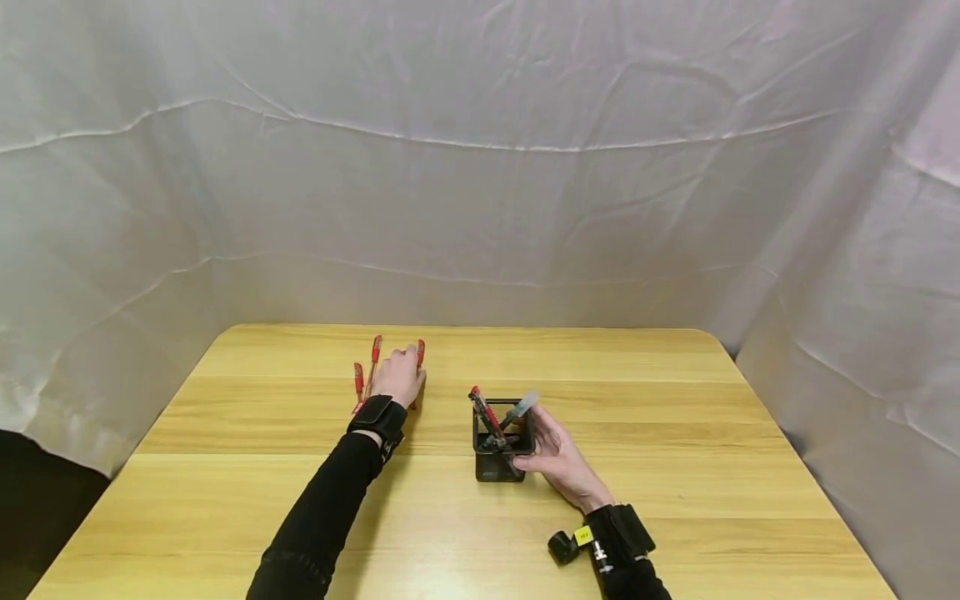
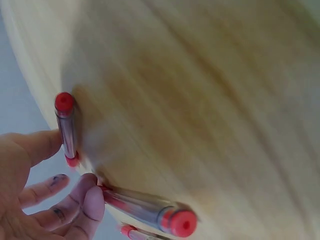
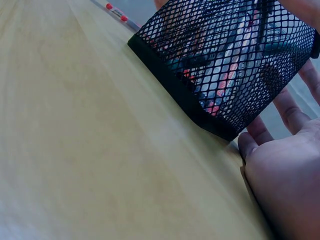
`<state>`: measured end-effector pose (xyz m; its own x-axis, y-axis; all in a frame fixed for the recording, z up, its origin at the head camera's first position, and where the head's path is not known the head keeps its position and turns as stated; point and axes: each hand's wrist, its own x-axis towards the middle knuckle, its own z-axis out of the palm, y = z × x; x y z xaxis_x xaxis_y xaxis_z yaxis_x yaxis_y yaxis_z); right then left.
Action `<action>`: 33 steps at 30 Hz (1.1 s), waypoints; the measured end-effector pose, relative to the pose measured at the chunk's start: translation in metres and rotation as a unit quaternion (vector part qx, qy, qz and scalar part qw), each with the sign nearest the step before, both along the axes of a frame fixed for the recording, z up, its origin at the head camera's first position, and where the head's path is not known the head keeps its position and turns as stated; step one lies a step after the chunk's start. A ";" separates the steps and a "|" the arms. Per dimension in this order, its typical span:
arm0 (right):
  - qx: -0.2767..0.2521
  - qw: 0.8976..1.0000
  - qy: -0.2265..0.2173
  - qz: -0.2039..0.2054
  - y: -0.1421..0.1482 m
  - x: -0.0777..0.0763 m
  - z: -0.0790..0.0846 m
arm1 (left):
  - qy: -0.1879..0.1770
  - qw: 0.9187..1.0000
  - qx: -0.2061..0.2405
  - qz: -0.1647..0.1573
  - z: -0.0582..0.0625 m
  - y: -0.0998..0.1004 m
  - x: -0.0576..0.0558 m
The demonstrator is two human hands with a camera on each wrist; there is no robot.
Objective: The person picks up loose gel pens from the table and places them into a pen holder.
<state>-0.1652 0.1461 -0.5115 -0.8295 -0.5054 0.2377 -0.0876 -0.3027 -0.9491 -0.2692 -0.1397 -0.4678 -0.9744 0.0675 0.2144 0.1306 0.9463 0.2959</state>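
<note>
My left hand [image 1: 401, 377] reaches over several clear pens with red caps toward the back left of the table. Its thumb is at one red-capped pen [image 2: 67, 129] in the left wrist view. The bent fingertips meet the far end of another pen [image 2: 145, 209]; a firm hold is not visible. A third red-capped pen [image 1: 358, 379] lies left of the hand. My right hand [image 1: 561, 458] holds a black mesh pen holder [image 1: 498, 471] by its right side, thumb in front and fingers behind. A red pen [image 1: 487, 410] and a pale-capped pen [image 1: 521, 408] lean inside it.
The wooden table [image 1: 720, 467] has pale grain and rounded back corners. A wrinkled white curtain [image 1: 480, 208] hangs behind it and at both sides. A black wrist camera [image 1: 562, 547] juts out beside the right wrist, above the tabletop.
</note>
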 end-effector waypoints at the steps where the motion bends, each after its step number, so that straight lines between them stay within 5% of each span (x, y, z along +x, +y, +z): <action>1: 0.002 1.000 -0.001 0.000 0.000 0.000 0.000 | -0.004 1.000 0.001 0.000 0.000 -0.001 -0.001; 14: 0.014 1.000 -0.015 0.005 -0.004 -0.001 0.002 | -0.089 0.995 0.021 0.031 0.009 0.000 -0.011; 24: 0.019 1.000 -0.011 0.005 -0.004 -0.004 0.001 | -0.125 0.992 0.029 0.020 0.014 0.000 -0.010; 33: 0.012 1.000 -0.003 0.002 -0.004 -0.003 -0.001 | -0.136 0.983 0.121 0.008 0.018 -0.012 -0.007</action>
<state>-0.1681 0.1425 -0.5124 -0.8290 -0.5141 0.2200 -0.0805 -0.2796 -0.9567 -0.2759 -0.1518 -0.4498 -0.9985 0.0311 -0.0456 0.0020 0.8455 0.5340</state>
